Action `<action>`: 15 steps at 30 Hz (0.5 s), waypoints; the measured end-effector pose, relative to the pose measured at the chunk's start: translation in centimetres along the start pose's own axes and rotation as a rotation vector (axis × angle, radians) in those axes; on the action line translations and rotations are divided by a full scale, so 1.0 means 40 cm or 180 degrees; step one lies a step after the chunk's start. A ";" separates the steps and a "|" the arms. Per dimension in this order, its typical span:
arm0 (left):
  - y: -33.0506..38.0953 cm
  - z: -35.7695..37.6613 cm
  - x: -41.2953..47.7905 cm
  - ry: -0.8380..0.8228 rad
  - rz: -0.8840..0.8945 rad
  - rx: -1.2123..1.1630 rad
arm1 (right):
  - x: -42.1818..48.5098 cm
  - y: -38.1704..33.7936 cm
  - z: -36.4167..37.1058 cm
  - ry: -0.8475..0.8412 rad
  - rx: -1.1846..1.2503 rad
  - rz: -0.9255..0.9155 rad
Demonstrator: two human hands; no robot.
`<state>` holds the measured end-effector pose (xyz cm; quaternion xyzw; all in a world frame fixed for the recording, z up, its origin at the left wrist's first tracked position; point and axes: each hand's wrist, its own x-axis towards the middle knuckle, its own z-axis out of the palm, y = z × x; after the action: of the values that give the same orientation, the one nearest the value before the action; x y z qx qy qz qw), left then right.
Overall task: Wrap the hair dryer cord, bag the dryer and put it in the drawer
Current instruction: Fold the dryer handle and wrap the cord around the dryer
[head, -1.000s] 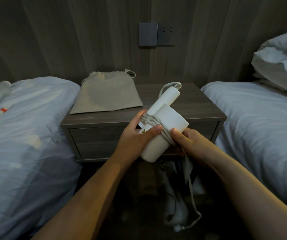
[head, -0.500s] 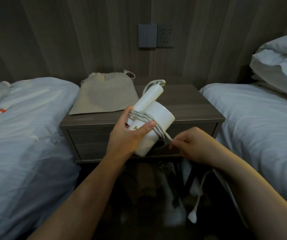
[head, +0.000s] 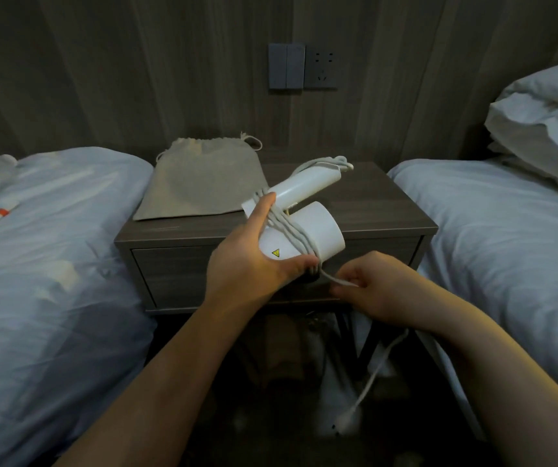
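The drawer (head: 271, 274) was shut, and the bag (head: 203, 180) lay flat on the nightstand (head: 388, 210), unused. The left hand (head: 254, 261) gripped the dryer (head: 304, 227) above it, several turns wound; the right hand (head: 372, 288) pinched the cord (head: 333, 279), its tail dangling.

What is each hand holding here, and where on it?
Left hand grips the hair dryer around its barrel, over the wound cord. Right hand pinches the cord's loose stretch.
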<state>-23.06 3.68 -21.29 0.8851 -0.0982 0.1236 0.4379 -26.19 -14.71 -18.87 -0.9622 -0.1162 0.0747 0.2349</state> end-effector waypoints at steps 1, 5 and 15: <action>-0.001 -0.004 0.002 0.0009 0.0106 0.0253 | -0.007 -0.002 -0.009 -0.0004 -0.0045 -0.0071; -0.016 -0.014 0.000 -0.0006 0.0478 0.1154 | -0.047 -0.001 -0.061 -0.0042 -0.0008 -0.0474; -0.020 0.015 -0.014 -0.0802 0.0941 0.1511 | -0.049 0.007 -0.060 0.1948 -0.0274 -0.0342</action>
<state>-23.27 3.73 -22.41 0.9471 -0.2478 0.0947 0.1805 -27.56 -16.51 -16.73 -0.9415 -0.0938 -0.2359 0.2217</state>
